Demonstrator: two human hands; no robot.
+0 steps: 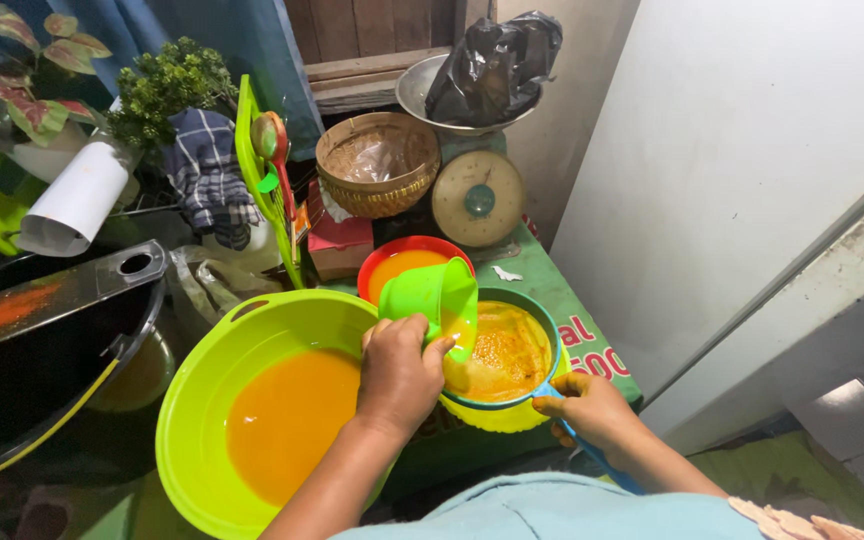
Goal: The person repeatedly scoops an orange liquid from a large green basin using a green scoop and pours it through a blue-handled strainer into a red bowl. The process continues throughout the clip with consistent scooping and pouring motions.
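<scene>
strainer [508, 352] with a blue rim sits on a yellow-green bowl [497, 415] on the green table [552, 285], orange pulp inside it. going by size i see: big lime basin [214, 400] at lower left, about half full of orange liquid, just beside the strainer. dark tub [42, 340] further left with an orange smear on its edge. red bowl [380, 262] holding orange liquid stands just behind the strainer. woven basket [377, 165] and a round kitchen scale [478, 198] with a metal pan and black bag on top sit at the back. white paper roll [72, 200] and checked cloth [210, 170] at upper left near the plants.

left hand [397, 375] is closed around the handle of a green scoop [437, 295], which is tilted over the strainer, orange liquid running off its lip into the pulp. right hand [587, 405] is closed on the blue strainer handle [592, 450] at the near rim. hands are near each other, not touching. light blue shirt fills the bottom edge.
</scene>
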